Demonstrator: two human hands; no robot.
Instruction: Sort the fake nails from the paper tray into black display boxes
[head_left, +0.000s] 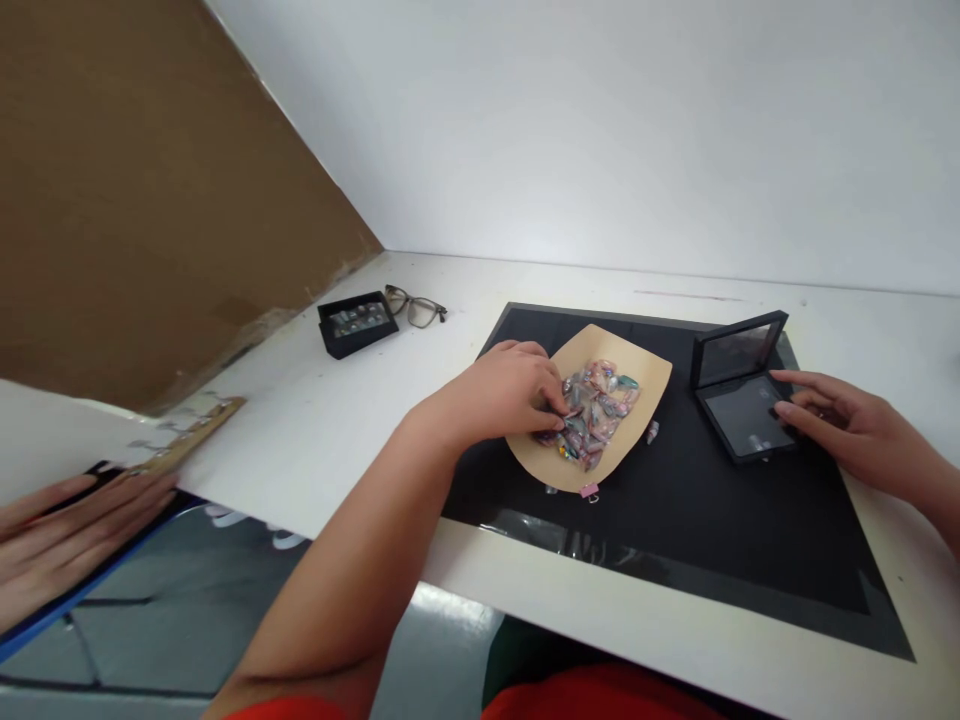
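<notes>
A tan paper sheet (645, 378) lies on the black mat (675, 520), bearing a pile of small wrapped pieces (600, 410). My left hand (525, 395) reaches over the pile's left side, thumb and fingertips closed together at one piece. To the right, an open black case (742, 415) with a clear window in its raised lid holds a small clear piece near its front edge. My right hand (832, 415) rests at the case's right edge, its thumb and index finger apart.
On the white table (300, 420), a black box (358, 322) of small pieces stands beside eyeglasses (417, 306). A pink binder clip (589, 491) sits at the paper's front edge. Another person's hand (82, 530) is at the far left, near a wooden strip with hooks (187, 437).
</notes>
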